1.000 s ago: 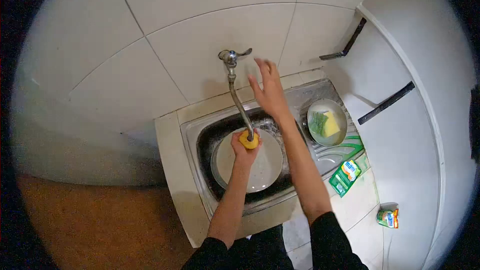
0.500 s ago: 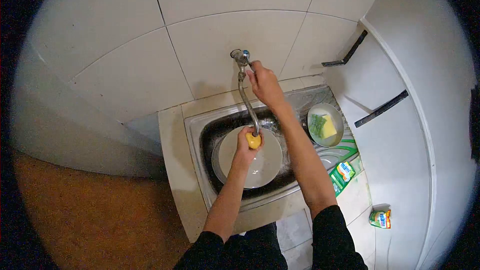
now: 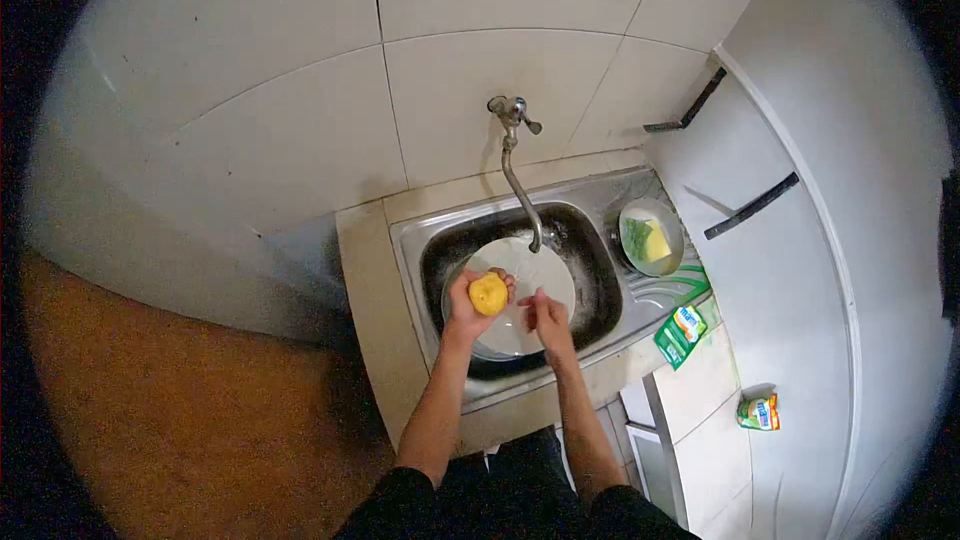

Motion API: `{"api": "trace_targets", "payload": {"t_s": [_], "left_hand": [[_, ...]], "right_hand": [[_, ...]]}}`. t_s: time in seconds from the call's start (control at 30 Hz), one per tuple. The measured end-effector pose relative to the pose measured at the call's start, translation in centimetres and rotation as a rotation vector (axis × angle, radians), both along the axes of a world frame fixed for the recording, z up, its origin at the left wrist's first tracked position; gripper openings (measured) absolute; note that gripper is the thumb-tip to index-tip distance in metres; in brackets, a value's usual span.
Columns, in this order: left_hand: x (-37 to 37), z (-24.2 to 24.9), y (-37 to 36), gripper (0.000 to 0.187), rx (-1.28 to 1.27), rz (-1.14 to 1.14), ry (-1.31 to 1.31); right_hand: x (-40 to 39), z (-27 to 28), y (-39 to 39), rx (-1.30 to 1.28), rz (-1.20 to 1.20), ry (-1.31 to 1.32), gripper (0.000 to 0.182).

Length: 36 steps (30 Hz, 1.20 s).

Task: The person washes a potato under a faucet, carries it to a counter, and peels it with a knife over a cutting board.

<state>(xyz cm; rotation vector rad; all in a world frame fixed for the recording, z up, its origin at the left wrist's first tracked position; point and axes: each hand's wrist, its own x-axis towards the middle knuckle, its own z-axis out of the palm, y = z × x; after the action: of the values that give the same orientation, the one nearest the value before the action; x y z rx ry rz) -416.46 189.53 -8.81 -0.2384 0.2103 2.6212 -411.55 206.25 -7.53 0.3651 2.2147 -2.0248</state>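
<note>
My left hand (image 3: 466, 304) holds a round yellow fruit (image 3: 489, 294) with a small dark spot, fingers wrapped round its far side. To its right, my right hand (image 3: 547, 318) is empty, its fingers loosely bent and apart. Both hands are over a large white plate (image 3: 540, 270) lying in the steel sink (image 3: 600, 290). The rim of another round dish peeks out beneath the plate. Above them, the curved spout of the wall tap (image 3: 518, 185) ends over the plate. The tap's lever handle (image 3: 533, 127) points to the right.
On the drainboard, a bowl (image 3: 672, 224) holds a yellow-and-green sponge (image 3: 656, 242). A green pouch (image 3: 680, 337) lies at the sink's front right corner, and a smaller pouch (image 3: 759, 412) sits farther right. Black brackets (image 3: 752, 206) line the right wall.
My right hand has left the tap handle and come down over the plate. My left hand has drawn the yellow fruit back from under the spout, toward me. The view has shifted slightly.
</note>
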Motion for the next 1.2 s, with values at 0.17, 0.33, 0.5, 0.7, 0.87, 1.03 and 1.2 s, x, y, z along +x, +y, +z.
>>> {"api": "trace_targets", "payload": {"t_s": [0.17,0.33,0.5,0.7,0.87,1.03,1.2], "left_hand": [[3.0,2.5,-0.6,0.042,-0.276,0.078,0.211],[4.8,4.1,-1.5,0.049,-0.615,0.076,0.417],[6.3,8.9,-0.5,0.049,-0.679,0.205,0.5],[8.8,10.5,3.8,0.052,-0.658,0.112,0.529],[12.5,12.8,11.7,0.057,-0.671,-0.179,0.614],[17.9,15.5,20.3,0.052,-0.596,-0.321,0.855],[24.4,17.1,26.9,0.053,-0.517,-0.39,0.886]], "right_hand": [[3.6,3.2,-4.9,-0.464,-0.005,-0.154,0.043],[5.2,5.1,-6.8,-0.422,0.066,-0.063,0.029],[5.9,6.4,-6.4,-0.425,0.03,0.074,0.029],[9.1,9.9,-2.0,-0.378,0.059,0.208,0.038],[13.5,10.8,4.9,-0.179,-0.279,0.317,0.04],[18.0,11.5,12.6,-0.251,-0.657,0.374,0.04],[24.9,14.1,18.6,-0.261,-0.71,0.461,0.037]]}}
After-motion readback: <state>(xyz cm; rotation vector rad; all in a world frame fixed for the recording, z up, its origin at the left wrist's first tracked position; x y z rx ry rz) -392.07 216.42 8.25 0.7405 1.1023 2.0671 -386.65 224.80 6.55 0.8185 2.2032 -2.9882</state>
